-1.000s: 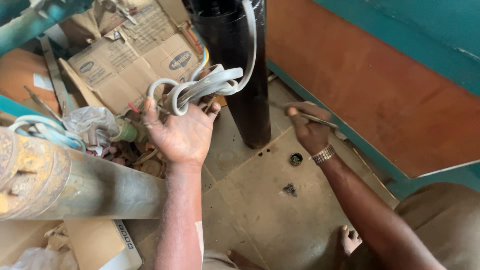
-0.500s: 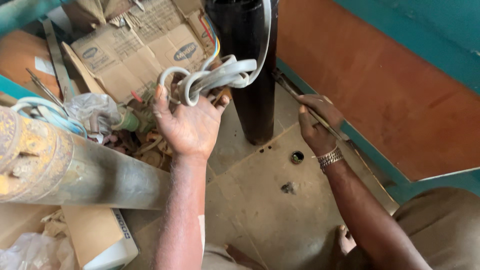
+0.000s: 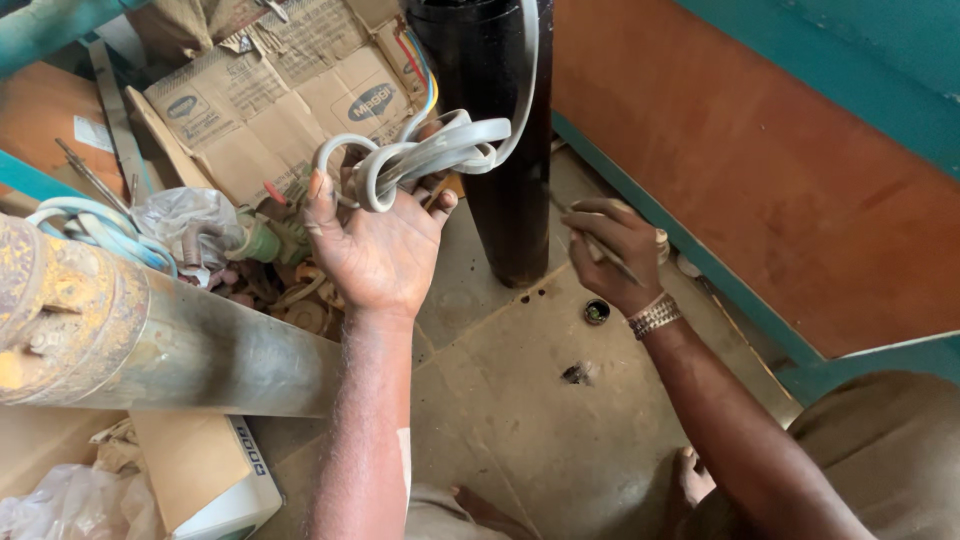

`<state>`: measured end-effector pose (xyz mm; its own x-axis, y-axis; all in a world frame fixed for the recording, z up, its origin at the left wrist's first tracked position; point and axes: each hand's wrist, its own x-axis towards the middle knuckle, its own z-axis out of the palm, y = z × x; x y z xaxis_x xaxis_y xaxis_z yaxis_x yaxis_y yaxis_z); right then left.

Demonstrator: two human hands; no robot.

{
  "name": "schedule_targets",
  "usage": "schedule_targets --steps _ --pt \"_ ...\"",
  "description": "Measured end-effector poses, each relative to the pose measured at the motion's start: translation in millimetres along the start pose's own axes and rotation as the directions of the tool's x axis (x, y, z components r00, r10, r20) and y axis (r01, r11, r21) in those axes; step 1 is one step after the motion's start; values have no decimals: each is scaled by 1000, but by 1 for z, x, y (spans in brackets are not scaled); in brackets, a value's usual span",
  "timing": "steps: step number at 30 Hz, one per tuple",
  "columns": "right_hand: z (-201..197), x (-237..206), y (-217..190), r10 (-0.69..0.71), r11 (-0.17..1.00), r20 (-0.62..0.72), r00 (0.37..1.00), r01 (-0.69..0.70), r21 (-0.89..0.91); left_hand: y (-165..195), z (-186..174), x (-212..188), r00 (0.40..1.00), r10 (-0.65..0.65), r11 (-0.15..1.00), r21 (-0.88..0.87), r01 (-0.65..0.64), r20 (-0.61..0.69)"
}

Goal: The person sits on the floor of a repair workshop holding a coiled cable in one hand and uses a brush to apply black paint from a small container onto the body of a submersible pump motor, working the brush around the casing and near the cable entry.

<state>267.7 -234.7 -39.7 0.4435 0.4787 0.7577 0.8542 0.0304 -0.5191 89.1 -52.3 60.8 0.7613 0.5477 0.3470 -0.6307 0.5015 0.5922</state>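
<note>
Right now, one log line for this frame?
left hand: holds coiled grey cable | right hand: grips thin tool | black cylinder: upright between hands

Worn tiled floor (image 3: 520,420), rust-brown wall panel (image 3: 760,170), teal trim (image 3: 850,50), flattened cardboard (image 3: 270,110), daylight.
</note>
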Motion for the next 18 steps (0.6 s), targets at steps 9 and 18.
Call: schedule_targets --steps 9,18 --pt "-24 54 38 83 952 -220 972 -12 305 -7 2 2 1000 -28 999 -25 28 -9" --pt "-18 -12 101 232 933 212 949 -279 227 -7 4 -1 1000 -18 1000 -13 18 -13"
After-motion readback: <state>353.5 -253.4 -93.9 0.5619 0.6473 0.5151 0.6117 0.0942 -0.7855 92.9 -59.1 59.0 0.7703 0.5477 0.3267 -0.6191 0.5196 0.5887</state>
